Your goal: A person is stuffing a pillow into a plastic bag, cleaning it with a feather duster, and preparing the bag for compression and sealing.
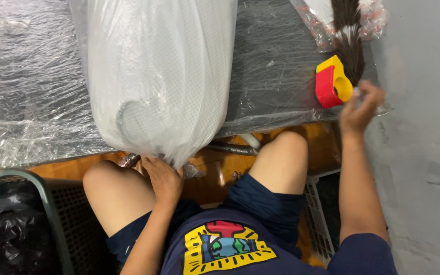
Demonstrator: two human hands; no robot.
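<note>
A big white roll in clear plastic wrap [159, 71] lies across a dark, film-covered slab [31, 76] in front of me. My left hand [163, 178] grips the gathered plastic at the roll's near end, above my left knee. My right hand [360, 107] reaches to the slab's right corner, fingers bent and blurred, right next to a red and yellow tape dispenser [333, 81]. Whether it holds the dispenser or a strip of clear tape, I cannot tell.
A dark brush with bristles [350, 35] lies on crumpled plastic at the top right. A green plastic basket [21, 224] with a black bag stands at my left. A white crate [317, 224] sits by my right leg. Grey concrete floor [423, 153] runs along the right.
</note>
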